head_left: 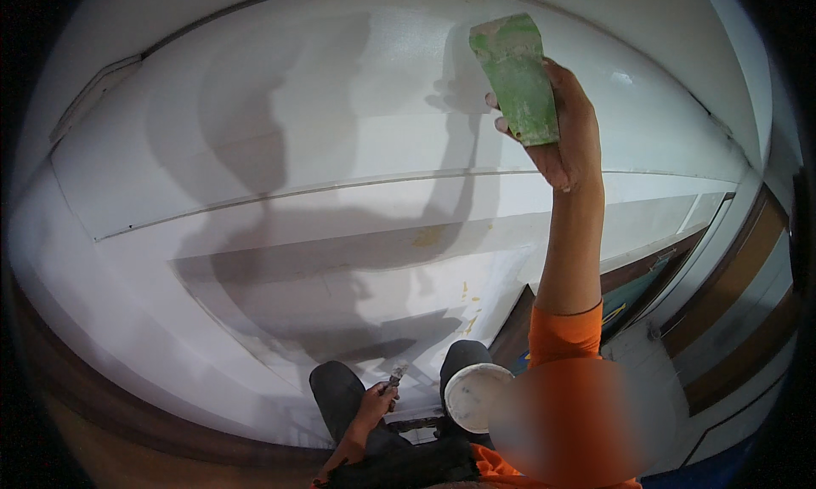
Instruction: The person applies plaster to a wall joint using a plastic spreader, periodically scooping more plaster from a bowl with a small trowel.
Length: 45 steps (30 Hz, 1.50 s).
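My right hand [578,123] is raised high on an outstretched arm, its fingers closed round a green putty spreader [520,85]. The spreader is a flat, slightly bent sheet with dried pale smears, held up before the white wall panel [382,81]; whether it touches the panel I cannot tell. Low down near my knee, my left hand [372,406] grips a small putty knife [396,375] with a whitish blade pointing up. A round white bucket [478,397] sits by my right leg, pale material inside; a blurred patch hides part of its right side.
A long seam [357,187] crosses the wall, with yellowish patches [427,235] below it. My dark-trousered knees [333,395] are close to the wall. At the right stand a dark-framed opening [654,272] and brown-and-grey panels [731,310]. Shadows of me and my arm fall across the wall.
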Tool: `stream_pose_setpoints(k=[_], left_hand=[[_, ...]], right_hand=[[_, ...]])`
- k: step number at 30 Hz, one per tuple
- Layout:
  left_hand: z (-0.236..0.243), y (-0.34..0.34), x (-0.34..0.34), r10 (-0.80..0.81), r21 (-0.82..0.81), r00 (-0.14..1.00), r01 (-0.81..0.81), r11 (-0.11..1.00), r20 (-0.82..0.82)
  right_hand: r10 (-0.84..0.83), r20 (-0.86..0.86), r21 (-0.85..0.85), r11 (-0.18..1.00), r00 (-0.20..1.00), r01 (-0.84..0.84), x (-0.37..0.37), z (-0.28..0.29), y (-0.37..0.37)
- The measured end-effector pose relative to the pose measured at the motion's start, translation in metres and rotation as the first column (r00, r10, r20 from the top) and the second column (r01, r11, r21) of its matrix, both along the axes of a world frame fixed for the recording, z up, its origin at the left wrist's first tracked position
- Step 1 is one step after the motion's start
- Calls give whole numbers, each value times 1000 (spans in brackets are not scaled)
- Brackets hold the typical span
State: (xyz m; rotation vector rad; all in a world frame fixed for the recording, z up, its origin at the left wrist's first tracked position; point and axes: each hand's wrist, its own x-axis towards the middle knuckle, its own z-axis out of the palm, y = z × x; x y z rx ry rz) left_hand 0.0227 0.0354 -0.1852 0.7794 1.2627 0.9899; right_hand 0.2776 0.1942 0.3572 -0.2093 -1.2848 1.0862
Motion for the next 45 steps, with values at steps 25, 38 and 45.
stream_pose_setpoints(k=[25,38,45], left_hand=[[2,2,-2,-10,98,999,14,995,-42],[329,11,1,59,694,998,-24,720,-27],[343,8,5,54,738,994,37,674,-100]], right_hand=[[-273,90,62,961,958,268,29,-28,-5],[-114,94,-221,966,989,132,-6,-202,-58],[-52,114,-224,972,992,77,-9,-233,-72]])
